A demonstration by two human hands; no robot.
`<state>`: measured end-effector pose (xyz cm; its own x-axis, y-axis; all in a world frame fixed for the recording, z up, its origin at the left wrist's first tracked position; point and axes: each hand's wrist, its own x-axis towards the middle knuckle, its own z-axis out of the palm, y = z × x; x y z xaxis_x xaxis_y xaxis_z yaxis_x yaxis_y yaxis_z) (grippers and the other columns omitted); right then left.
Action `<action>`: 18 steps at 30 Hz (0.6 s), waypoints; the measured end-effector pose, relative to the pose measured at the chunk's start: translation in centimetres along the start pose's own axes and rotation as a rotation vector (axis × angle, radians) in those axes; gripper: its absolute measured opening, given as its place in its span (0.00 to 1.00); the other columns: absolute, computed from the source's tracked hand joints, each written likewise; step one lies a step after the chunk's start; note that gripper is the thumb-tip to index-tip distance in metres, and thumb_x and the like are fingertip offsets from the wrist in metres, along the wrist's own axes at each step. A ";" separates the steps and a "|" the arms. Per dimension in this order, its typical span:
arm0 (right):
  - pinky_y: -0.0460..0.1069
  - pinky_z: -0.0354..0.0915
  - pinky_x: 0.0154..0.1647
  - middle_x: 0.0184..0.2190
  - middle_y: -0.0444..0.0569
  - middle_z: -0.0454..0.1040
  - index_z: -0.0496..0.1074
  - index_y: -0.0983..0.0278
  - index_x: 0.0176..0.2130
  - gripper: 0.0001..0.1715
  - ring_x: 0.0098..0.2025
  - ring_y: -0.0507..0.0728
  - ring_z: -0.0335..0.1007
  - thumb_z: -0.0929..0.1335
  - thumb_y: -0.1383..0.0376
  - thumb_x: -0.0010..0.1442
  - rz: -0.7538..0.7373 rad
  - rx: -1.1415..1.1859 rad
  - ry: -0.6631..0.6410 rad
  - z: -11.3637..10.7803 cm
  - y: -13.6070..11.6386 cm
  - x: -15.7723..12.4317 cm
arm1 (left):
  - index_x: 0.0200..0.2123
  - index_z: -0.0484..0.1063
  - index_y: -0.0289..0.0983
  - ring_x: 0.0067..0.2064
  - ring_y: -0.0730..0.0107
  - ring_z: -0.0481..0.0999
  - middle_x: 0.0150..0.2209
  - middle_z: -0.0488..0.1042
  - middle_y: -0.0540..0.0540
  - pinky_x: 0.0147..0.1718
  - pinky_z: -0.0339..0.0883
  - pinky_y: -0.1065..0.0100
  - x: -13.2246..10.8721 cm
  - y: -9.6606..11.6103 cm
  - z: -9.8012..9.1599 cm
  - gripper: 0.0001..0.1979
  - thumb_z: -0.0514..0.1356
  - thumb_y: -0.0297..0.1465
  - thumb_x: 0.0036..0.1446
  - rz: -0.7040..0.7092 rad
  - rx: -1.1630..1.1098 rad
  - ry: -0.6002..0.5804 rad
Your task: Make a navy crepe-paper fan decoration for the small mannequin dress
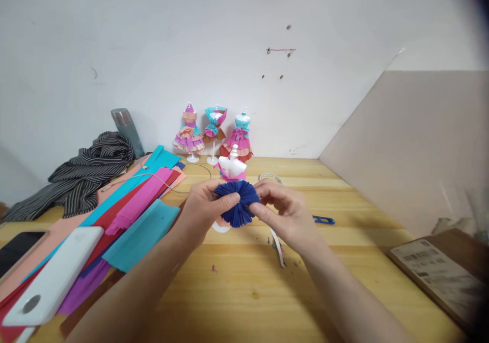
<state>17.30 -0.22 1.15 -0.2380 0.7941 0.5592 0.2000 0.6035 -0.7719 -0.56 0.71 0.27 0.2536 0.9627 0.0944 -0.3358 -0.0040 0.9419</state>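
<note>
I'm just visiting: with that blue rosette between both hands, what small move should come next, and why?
Perhaps gently press the right edge of the rosette to even its fanned pleats. The left hand steadies it, thumb laid near the centre, and the right hand has its thumb at that edge, so little repositioning seems needed.

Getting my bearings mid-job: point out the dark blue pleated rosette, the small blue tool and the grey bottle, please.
Dark blue pleated rosette (240, 214): head view, on its lower pleats.
Small blue tool (330, 221): head view, on its right end.
Grey bottle (129, 133): head view, mid-body.
</note>
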 end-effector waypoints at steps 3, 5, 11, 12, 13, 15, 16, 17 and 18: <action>0.49 0.63 0.29 0.24 0.47 0.74 0.71 0.62 0.24 0.11 0.28 0.54 0.67 0.71 0.65 0.57 -0.083 -0.024 0.003 0.1 0.0 0.1 | 0.34 0.79 0.32 0.27 0.72 0.75 0.26 0.76 0.48 0.29 0.71 0.70 -0.1 -0.1 0.0 0.15 0.72 0.37 0.45 0.015 0.003 0.013; 0.50 0.63 0.30 0.25 0.47 0.74 0.71 0.62 0.24 0.10 0.29 0.54 0.67 0.71 0.65 0.57 -0.085 -0.022 -0.002 0.1 -0.1 0.1 | 0.34 0.79 0.32 0.27 0.72 0.75 0.26 0.76 0.48 0.29 0.71 0.69 -0.1 -0.1 -0.1 0.15 0.72 0.37 0.45 0.016 0.011 0.004; 0.50 0.65 0.31 0.26 0.48 0.74 0.72 0.62 0.24 0.10 0.31 0.56 0.68 0.70 0.62 0.56 0.032 0.034 0.004 -0.1 -0.3 0.0 | 0.33 0.80 0.33 0.29 0.72 0.74 0.29 0.77 0.48 0.30 0.70 0.69 -0.1 0.4 0.2 0.16 0.73 0.35 0.41 0.010 0.074 -0.068; 0.50 0.65 0.31 0.26 0.48 0.74 0.73 0.62 0.25 0.10 0.31 0.55 0.68 0.71 0.62 0.56 0.054 0.046 0.017 -0.1 -0.3 0.0 | 0.32 0.80 0.33 0.28 0.71 0.74 0.28 0.76 0.48 0.30 0.70 0.69 -0.1 0.4 0.2 0.15 0.74 0.35 0.40 0.005 0.081 -0.074; 0.50 0.65 0.31 0.27 0.48 0.74 0.74 0.62 0.28 0.08 0.30 0.55 0.68 0.71 0.61 0.55 0.084 0.063 0.030 -0.1 -0.3 -0.1 | 0.32 0.80 0.33 0.28 0.71 0.74 0.28 0.76 0.48 0.29 0.70 0.68 0.0 0.4 0.2 0.15 0.74 0.35 0.40 0.001 0.092 -0.085; 0.50 0.66 0.29 0.27 0.47 0.73 0.75 0.63 0.34 0.11 0.29 0.55 0.68 0.73 0.58 0.53 0.145 0.109 0.043 0.0 -0.2 -0.1 | 0.30 0.80 0.32 0.28 0.70 0.74 0.27 0.76 0.47 0.29 0.70 0.68 0.0 0.3 0.3 0.14 0.73 0.35 0.41 -0.002 0.127 -0.119; 0.49 0.65 0.28 0.27 0.46 0.73 0.75 0.63 0.35 0.13 0.28 0.54 0.68 0.74 0.58 0.52 0.169 0.130 0.039 0.0 -0.1 -0.1 | 0.30 0.80 0.32 0.28 0.70 0.74 0.26 0.76 0.47 0.29 0.71 0.68 0.0 0.3 0.3 0.14 0.73 0.35 0.41 -0.001 0.145 -0.130; 0.49 0.65 0.27 0.25 0.45 0.72 0.75 0.64 0.34 0.14 0.26 0.53 0.67 0.74 0.57 0.51 0.183 0.144 0.029 0.0 0.0 -0.2 | 0.30 0.80 0.32 0.27 0.70 0.74 0.26 0.76 0.47 0.28 0.71 0.68 0.0 0.2 0.3 0.13 0.72 0.35 0.42 0.004 0.160 -0.129; 0.48 0.64 0.26 0.23 0.45 0.71 0.74 0.64 0.32 0.14 0.25 0.53 0.66 0.74 0.57 0.51 0.192 0.150 0.019 0.1 0.1 -0.2 | 0.30 0.80 0.32 0.27 0.70 0.74 0.26 0.76 0.47 0.28 0.71 0.68 0.0 0.2 0.3 0.13 0.72 0.34 0.43 0.011 0.166 -0.117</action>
<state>17.29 -0.29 0.91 -0.1906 0.8954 0.4024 0.0962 0.4249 -0.9001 -0.40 0.59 0.54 0.3575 0.9244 0.1325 -0.1870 -0.0682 0.9800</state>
